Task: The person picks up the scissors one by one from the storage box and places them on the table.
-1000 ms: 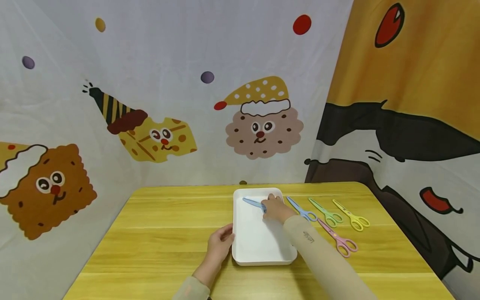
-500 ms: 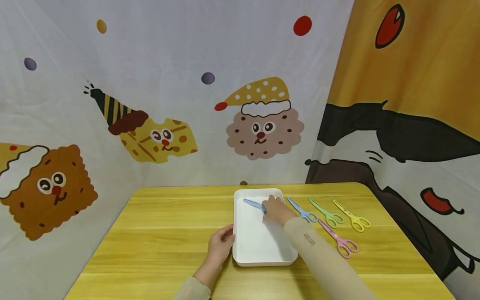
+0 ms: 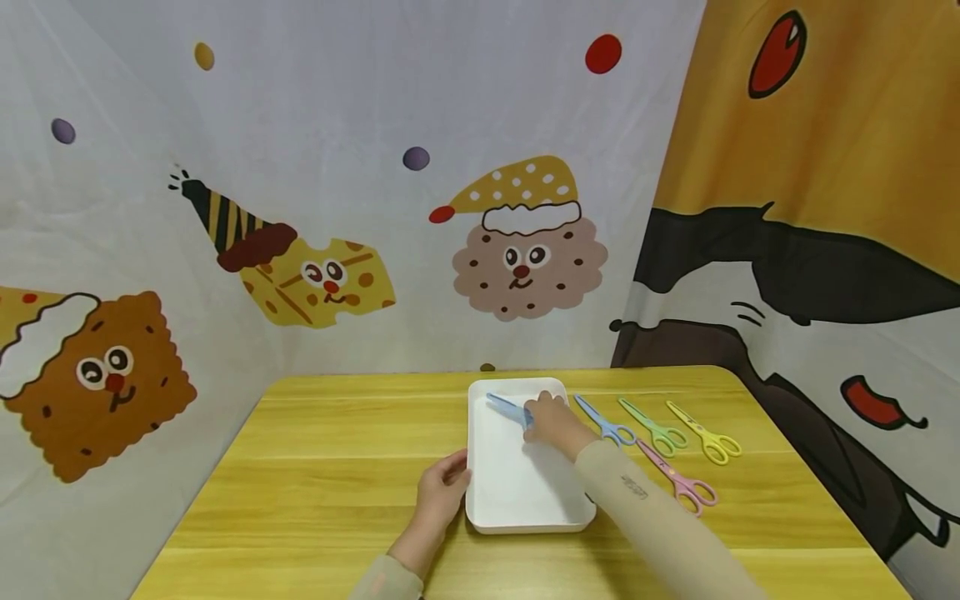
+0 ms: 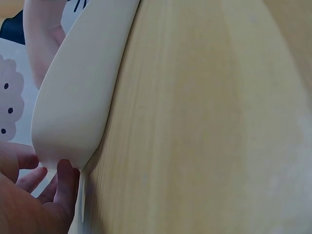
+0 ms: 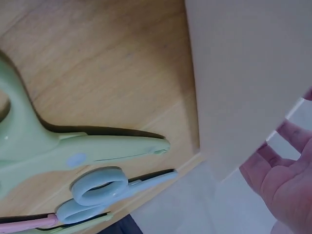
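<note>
In the head view, my right hand [image 3: 553, 423] reaches into the white tray [image 3: 517, 500] and grips a pair of blue scissors [image 3: 507, 407] near the tray's far end. Its blades point left and stand slightly apart, while the fingers cover the handles. In the right wrist view, the tray wall hides what these fingers [image 5: 292, 134] hold. My left hand [image 3: 441, 492] holds the tray's left side. From the left wrist, its thumb and fingers [image 4: 66, 183] are seen bent against the tray's outer wall [image 4: 80, 92].
Right of the tray lie another blue pair of scissors [image 3: 607, 423], a green pair [image 3: 654, 428], a yellow pair [image 3: 705, 433] and a pink pair [image 3: 678, 479]. They rest on the wooden table [image 3: 337, 467]. A printed cloth [image 3: 360, 75] hangs behind.
The gripped scissors' blades have parted slightly, from lying together to a narrow V. My right forearm has shifted a little to the right; the left hand stays at the tray.
</note>
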`<state>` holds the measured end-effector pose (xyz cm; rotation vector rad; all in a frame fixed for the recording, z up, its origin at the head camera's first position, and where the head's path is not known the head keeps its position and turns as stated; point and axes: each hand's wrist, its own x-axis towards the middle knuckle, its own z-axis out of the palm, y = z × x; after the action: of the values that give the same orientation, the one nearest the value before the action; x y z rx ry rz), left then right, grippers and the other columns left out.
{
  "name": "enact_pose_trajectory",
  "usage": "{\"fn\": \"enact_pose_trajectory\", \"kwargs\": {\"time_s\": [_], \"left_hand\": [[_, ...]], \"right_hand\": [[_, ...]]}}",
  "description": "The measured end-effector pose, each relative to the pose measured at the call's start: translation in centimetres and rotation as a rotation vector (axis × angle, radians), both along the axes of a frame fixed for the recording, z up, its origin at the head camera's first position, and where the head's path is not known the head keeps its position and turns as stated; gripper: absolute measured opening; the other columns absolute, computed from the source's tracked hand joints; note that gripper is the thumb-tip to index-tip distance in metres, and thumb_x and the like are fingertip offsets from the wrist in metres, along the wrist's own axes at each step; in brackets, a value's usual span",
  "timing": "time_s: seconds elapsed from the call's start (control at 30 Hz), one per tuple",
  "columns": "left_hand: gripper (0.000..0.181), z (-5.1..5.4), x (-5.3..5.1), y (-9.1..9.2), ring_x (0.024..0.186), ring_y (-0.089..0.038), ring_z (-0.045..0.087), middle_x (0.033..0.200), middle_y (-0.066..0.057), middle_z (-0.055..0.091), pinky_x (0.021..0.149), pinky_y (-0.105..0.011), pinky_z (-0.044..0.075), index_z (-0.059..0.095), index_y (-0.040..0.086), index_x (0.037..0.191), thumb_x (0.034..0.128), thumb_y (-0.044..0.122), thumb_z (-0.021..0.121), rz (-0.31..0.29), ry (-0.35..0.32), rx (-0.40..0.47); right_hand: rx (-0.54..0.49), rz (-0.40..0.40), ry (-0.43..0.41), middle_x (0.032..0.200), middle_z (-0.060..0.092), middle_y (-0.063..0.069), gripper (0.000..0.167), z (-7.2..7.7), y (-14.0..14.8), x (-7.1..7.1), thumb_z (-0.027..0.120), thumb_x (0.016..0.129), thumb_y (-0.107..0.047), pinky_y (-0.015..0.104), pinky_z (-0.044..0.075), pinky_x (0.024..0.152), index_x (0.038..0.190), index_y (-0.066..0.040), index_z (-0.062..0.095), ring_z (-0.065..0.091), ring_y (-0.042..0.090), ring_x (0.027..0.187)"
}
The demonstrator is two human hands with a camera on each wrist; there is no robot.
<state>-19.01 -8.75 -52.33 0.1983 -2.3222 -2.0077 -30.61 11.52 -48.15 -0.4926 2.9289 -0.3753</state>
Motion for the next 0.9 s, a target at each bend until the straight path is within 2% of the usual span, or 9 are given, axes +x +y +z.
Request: {"fn": "enact_pose_trajectory", "kwargs": {"time_s": [0.1, 0.23, 0.33, 0.43, 0.57, 0.73, 0.9], "left_hand": [[0.035, 0.0, 0.0, 0.0, 0.105, -0.031, 0.062, 0.117, -0.024, 0.063, 0.085, -0.031, 0.055, 0.059, -0.007, 0.122, 0.0881, 0.000, 0.061, 0.004, -0.004, 0.003], [0.035, -0.1, -0.1, 0.0, 0.105, -0.031, 0.062, 0.117, -0.024, 0.063, 0.085, -0.030, 0.055, 0.059, -0.007, 0.122, 0.0877, -0.001, 0.061, 0.009, -0.007, 0.003], [0.035, -0.1, -0.1, 0.1, 0.105, -0.031, 0.062, 0.116, -0.024, 0.063, 0.084, -0.029, 0.055, 0.059, -0.007, 0.122, 0.0876, -0.002, 0.060, 0.011, -0.011, 0.006], [0.034, -0.1, 0.0, 0.1, 0.104, -0.030, 0.062, 0.116, -0.023, 0.063, 0.084, -0.029, 0.056, 0.060, -0.006, 0.122, 0.0877, -0.001, 0.061, 0.014, -0.015, 0.006], [0.034, -0.1, 0.0, 0.1, 0.104, -0.030, 0.062, 0.116, -0.023, 0.063, 0.084, -0.030, 0.055, 0.060, -0.005, 0.122, 0.0879, 0.000, 0.061, 0.012, -0.012, 0.001], [0.035, -0.1, -0.1, 0.1, 0.104, -0.031, 0.062, 0.115, -0.024, 0.063, 0.085, -0.031, 0.055, 0.059, -0.006, 0.122, 0.0879, 0.000, 0.061, 0.009, -0.002, -0.004], [0.034, -0.1, -0.1, 0.1, 0.104, -0.029, 0.062, 0.116, -0.023, 0.063, 0.084, -0.029, 0.055, 0.060, -0.005, 0.122, 0.0882, 0.001, 0.061, 0.015, -0.013, -0.005]], "right_hand": [[-0.006, 0.020, 0.038, 0.112, 0.054, 0.018, 0.052, 0.3, 0.3, 0.3, 0.073, 0.077, -0.025, 0.047, 0.047, 0.089, 0.122, -0.003, 0.059, 0.050, 0.034, 0.101], [-0.027, 0.017, 0.046, 0.113, 0.054, 0.017, 0.052, 0.9, 0.9, 0.8, 0.072, 0.079, -0.026, 0.045, 0.046, 0.094, 0.124, -0.002, 0.058, 0.053, 0.032, 0.101], [-0.047, 0.004, 0.061, 0.112, 0.054, 0.016, 0.053, 1.4, 1.3, 1.4, 0.072, 0.081, -0.027, 0.042, 0.048, 0.089, 0.125, -0.002, 0.058, 0.053, 0.029, 0.096], [-0.054, 0.009, 0.113, 0.108, 0.056, 0.015, 0.051, 1.7, 1.7, 2.0, 0.073, 0.079, -0.026, 0.041, 0.049, 0.083, 0.123, -0.003, 0.060, 0.053, 0.027, 0.090], [-0.091, -0.015, 0.138, 0.106, 0.057, 0.013, 0.050, 2.1, 2.2, 2.5, 0.074, 0.077, -0.026, 0.040, 0.050, 0.080, 0.120, -0.005, 0.061, 0.053, 0.026, 0.088], [-0.114, -0.058, 0.128, 0.111, 0.056, 0.013, 0.050, 2.5, 2.7, 3.0, 0.075, 0.077, -0.027, 0.041, 0.050, 0.082, 0.121, -0.007, 0.061, 0.052, 0.027, 0.094], [-0.097, -0.066, 0.146, 0.116, 0.056, 0.017, 0.053, 3.0, 3.4, 3.6, 0.075, 0.077, -0.027, 0.043, 0.049, 0.086, 0.123, -0.005, 0.060, 0.052, 0.030, 0.099]]}}
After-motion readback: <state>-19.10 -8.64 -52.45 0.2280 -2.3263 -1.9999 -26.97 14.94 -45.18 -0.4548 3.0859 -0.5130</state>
